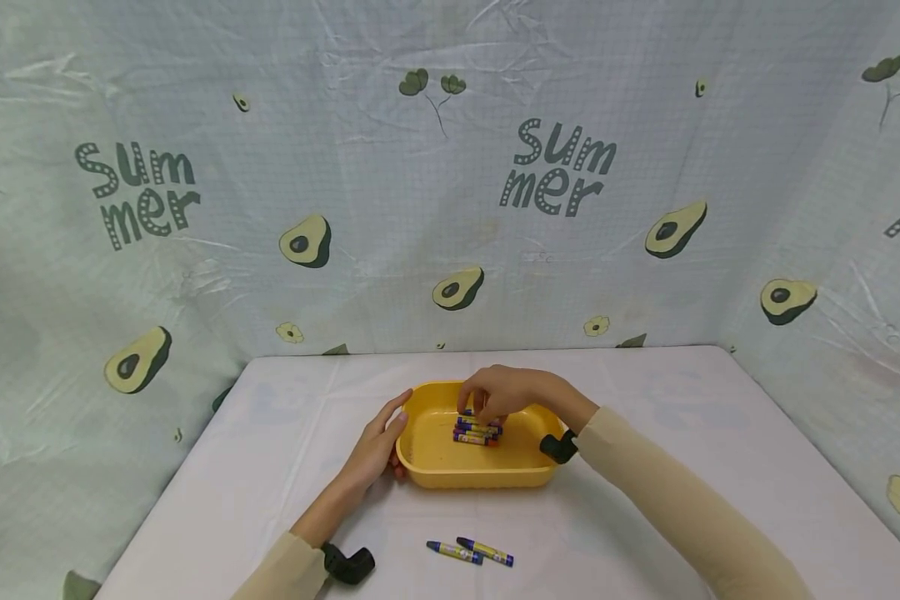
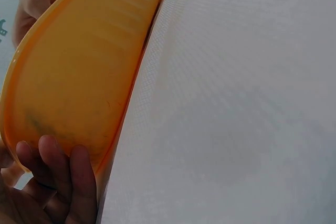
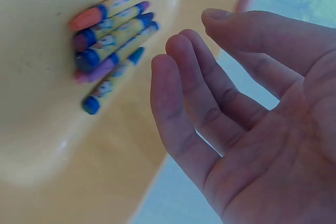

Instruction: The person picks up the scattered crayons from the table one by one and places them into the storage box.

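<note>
A yellow plastic tray (image 1: 480,479) sits on the white table, and my left hand (image 1: 375,446) holds its left end. In the left wrist view the fingers (image 2: 55,166) of that hand lie bent against the tray's outer wall. Above the inside of the tray is my right hand (image 1: 498,392), fingers loosely bent and apart from the thumb, with nothing between them. Just below it, several wrapped crayons (image 3: 113,40) lie side by side on the tray floor. One with an orange tip (image 3: 86,19) is at the end of the row; a green-tipped one (image 3: 111,82) lies at the other end.
Two more crayons, a dark-green one (image 1: 453,552) and a dark-tipped one (image 1: 486,551), lie touching or nearly so on the table in front of the tray. An avocado-print cloth (image 1: 375,208) hangs behind the table and along its sides.
</note>
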{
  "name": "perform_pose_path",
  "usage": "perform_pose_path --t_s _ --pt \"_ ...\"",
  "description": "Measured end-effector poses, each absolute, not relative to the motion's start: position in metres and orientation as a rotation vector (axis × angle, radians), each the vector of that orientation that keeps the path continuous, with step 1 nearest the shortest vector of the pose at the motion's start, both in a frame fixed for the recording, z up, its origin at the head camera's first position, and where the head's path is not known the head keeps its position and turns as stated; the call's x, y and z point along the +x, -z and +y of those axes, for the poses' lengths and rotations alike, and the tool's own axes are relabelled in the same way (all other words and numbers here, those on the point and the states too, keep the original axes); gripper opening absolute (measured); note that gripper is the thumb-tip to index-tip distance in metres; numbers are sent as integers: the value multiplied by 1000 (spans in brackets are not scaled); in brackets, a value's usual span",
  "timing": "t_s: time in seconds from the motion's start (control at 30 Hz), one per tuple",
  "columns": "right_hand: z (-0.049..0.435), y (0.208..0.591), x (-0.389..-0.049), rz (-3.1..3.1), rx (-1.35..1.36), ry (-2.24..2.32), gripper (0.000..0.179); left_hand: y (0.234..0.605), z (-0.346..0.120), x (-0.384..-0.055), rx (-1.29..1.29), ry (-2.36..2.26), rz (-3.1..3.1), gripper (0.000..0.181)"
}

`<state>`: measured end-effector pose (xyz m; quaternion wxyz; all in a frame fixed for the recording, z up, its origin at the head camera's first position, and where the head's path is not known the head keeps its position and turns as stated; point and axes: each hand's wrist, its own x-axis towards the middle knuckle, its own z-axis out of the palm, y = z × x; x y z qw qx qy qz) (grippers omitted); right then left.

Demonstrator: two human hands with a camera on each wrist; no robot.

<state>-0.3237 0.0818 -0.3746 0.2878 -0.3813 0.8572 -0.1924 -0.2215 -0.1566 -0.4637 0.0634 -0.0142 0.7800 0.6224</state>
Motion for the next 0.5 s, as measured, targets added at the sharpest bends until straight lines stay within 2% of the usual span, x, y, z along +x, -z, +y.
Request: perform_pose_path --t_s 0.5 --pt "107 345 -272 2312 -1365 535 30 463 -154 -222 -85 -1903 2338 38"
